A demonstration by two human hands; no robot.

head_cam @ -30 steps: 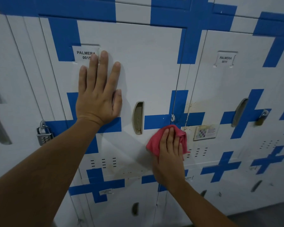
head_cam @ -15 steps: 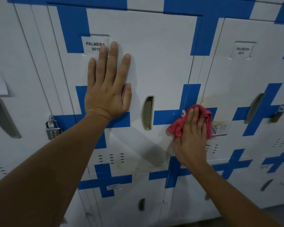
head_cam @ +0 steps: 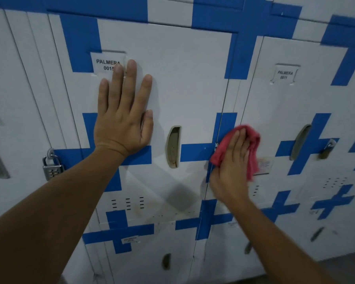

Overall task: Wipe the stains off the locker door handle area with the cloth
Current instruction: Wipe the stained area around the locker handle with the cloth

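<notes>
Head view looks down two bare forearms to a bank of white metal lockers crossed with blue tape. Nearest, at the lower right corner, a strip of dark floor [head_cam: 340, 267] shows under the bottom row of doors. The right hand [head_cam: 233, 160] lies flat with fingers straight and together, pressing a red cloth [head_cam: 252, 148] against the lockers; the cloth bunches above and to the right of the fingers and is motion-blurred. It sits on the vertical seam between the centre locker door [head_cam: 184, 95] and the neighbouring door [head_cam: 307, 99], to the right of the recessed handle [head_cam: 173, 146], not on it. That handle pocket is grimy inside, with a brownish mark at its lower end. Faint yellowish stains run across the door bottom near the vent slots [head_cam: 127, 202]. The left hand [head_cam: 123, 119] is spread flat on the centre door, fingers straight, holding nothing, its fingertips overlapping the label [head_cam: 108, 64] reading PALMERA 0015. Left of that wrist a combination padlock [head_cam: 51, 167] hangs from a hasp. On the neighbouring door a small sticker [head_cam: 265, 163] sits just right of the cloth, partly blurred; farther right are a second recessed handle [head_cam: 300, 141], a brass padlock [head_cam: 327, 150] and a label [head_cam: 284, 74] reading PALMERA 0011. Bare door surface lies between the left hand and the centre handle.
</notes>
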